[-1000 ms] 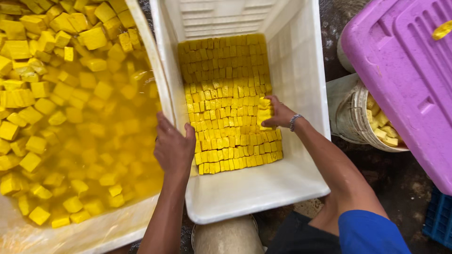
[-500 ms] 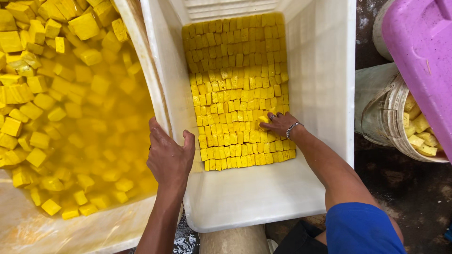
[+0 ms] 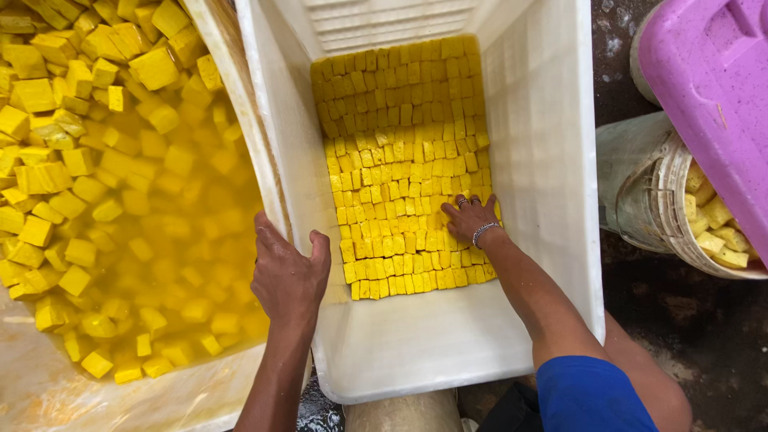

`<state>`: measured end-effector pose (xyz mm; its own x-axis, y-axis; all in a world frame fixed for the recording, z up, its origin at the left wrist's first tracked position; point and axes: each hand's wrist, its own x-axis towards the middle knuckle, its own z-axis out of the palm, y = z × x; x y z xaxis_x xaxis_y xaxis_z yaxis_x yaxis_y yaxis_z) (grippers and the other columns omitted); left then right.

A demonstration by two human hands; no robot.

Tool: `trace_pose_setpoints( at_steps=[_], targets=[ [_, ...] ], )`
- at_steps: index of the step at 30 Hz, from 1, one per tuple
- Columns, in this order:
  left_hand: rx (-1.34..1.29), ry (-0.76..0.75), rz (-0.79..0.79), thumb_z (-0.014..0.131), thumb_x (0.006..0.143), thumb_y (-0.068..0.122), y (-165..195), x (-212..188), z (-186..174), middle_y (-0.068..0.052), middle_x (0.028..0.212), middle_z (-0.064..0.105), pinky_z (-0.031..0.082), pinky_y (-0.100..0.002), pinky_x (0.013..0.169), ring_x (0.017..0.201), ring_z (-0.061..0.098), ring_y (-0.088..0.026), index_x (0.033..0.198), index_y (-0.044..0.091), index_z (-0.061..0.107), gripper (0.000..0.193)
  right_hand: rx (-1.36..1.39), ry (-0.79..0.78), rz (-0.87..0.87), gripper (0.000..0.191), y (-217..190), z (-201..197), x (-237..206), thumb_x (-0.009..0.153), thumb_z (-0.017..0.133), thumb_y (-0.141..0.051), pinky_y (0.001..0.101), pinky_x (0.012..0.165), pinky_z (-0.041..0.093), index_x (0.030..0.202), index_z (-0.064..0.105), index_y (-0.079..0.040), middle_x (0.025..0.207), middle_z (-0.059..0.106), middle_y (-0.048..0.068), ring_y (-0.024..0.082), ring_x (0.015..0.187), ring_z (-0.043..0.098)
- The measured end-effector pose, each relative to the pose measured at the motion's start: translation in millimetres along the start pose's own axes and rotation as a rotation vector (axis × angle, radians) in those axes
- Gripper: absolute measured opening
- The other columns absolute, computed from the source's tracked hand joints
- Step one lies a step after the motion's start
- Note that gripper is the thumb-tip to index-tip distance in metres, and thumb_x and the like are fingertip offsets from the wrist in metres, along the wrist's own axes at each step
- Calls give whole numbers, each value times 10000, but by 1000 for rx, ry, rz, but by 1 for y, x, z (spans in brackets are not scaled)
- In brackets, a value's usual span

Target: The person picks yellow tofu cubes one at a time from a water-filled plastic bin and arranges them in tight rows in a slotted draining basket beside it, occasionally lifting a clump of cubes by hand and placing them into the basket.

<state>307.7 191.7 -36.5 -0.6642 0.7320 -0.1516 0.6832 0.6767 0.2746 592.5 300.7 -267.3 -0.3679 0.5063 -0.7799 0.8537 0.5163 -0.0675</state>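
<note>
Yellow cubes (image 3: 400,160) are filling most of the white tub (image 3: 552,160), its near end bare, while the right hand (image 3: 470,218) is pressing flat, fingers spread, on the rows and the left hand (image 3: 290,276) is clamping the tub's rim, many cubes floating in the yellow vat (image 3: 104,200).

A deep white plastic tub (image 3: 552,160) holds a flat layer of small yellow cubes (image 3: 400,144), packed tightly in neat rows across its floor. The right hand (image 3: 470,218) rests palm down on the near right part of this layer, fingers spread, touching the cubes. The rows run from under that hand away to the tub's far wall. Nearer than the hand, the tub floor is bare white. The left hand (image 3: 290,276) grips the tub's left rim, just beside the cubes' near left corner.
</note>
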Motion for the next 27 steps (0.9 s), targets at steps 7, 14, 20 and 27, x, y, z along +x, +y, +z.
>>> trace_pose_setpoints(
  at_steps=[7,14,20,27],
  targets=[
    [5,23,40,710,845,335,-1,0,2,-302,1152,652,550,-570,700,838,689,-478,1440,-67,390,786,75,-49,-14,553,9,0,-14,964,492,-491,653,1118,301,1477,412,-301,1525,425,138,362,1367,465],
    [-20,6,7,708,850,312,-4,-1,3,-297,1146,662,546,-569,726,855,684,-482,1448,-59,395,770,-7,-28,-47,476,43,0,19,884,624,-194,439,988,540,1338,604,-55,1302,653,178,348,1185,644],
    [-31,5,-4,704,839,306,-3,3,1,-297,1136,663,547,-567,718,844,685,-482,1442,-58,396,769,-114,-40,-76,301,44,11,9,955,608,-165,438,974,564,1240,680,-100,1296,682,144,328,1193,659],
    [-19,28,32,705,845,306,-4,5,-3,-312,1146,655,552,-566,713,830,688,-481,1429,-67,399,757,-29,-287,-21,498,30,-21,21,846,799,-359,428,991,556,1271,658,-140,1311,653,98,305,1214,643]
  ],
)
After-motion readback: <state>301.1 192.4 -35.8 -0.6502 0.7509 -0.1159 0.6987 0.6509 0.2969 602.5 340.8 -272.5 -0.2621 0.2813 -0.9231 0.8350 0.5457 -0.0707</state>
